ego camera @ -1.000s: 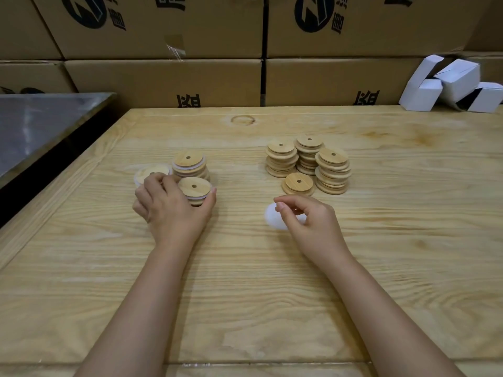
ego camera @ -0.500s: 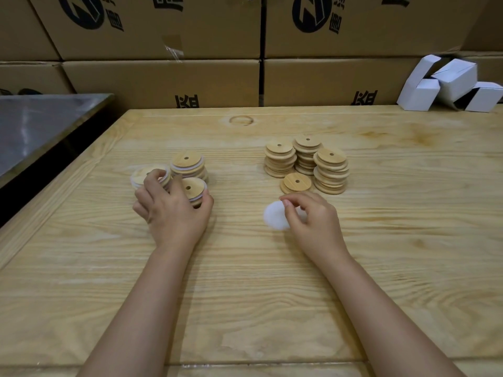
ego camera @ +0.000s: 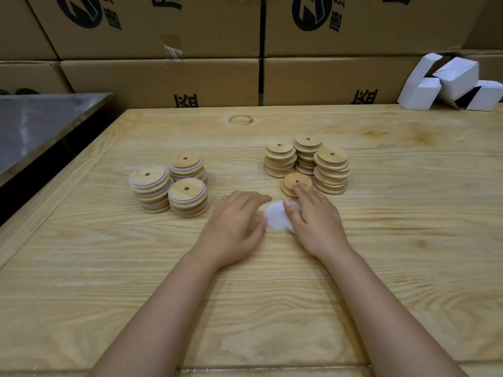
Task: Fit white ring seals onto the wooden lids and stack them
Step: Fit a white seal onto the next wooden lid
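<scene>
Head view: white ring seals point(ego camera: 277, 217) lie on the table point(ego camera: 381, 268) between both hands. Right hand point(ego camera: 315, 219) pinches the pile's edge; left hand point(ego camera: 235, 225) loosely open, holding nothing. Seals likely thin, floppy, clingy; peel one by its rim. Bare lid point(ego camera: 295, 183) just beyond.
</scene>
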`<action>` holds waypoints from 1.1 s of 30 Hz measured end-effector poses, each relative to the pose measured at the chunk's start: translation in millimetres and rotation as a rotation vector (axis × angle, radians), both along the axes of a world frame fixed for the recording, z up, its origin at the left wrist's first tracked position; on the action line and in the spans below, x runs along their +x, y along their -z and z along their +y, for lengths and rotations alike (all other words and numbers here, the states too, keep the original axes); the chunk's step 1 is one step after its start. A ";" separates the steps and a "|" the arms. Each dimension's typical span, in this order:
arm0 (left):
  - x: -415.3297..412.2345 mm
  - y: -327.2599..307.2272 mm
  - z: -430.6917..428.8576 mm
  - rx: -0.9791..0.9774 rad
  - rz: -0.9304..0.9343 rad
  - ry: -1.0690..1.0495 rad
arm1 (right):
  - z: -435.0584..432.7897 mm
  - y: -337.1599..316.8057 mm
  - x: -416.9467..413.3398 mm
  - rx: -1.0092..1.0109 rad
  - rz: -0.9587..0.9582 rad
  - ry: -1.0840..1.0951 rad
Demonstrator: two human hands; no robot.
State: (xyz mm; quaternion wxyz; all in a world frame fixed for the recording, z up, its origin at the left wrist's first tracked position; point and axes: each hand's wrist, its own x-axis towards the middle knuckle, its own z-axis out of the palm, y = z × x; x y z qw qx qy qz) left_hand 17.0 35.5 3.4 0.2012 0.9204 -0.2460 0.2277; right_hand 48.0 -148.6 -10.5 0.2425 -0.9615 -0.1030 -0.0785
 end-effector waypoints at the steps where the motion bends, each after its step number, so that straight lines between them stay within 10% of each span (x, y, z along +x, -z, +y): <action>1: 0.9 2.3 -0.1 0.018 0.070 0.019 | 0.0 -0.7 -0.5 0.002 -0.026 0.011; 27: 8.9 10.0 3.1 -0.059 0.193 0.061 | 1.0 -4.5 -8.2 0.104 -0.042 0.035; 33: 8.7 5.6 0.8 -0.542 0.393 0.022 | 7.7 -17.3 -16.7 0.101 -0.310 -0.077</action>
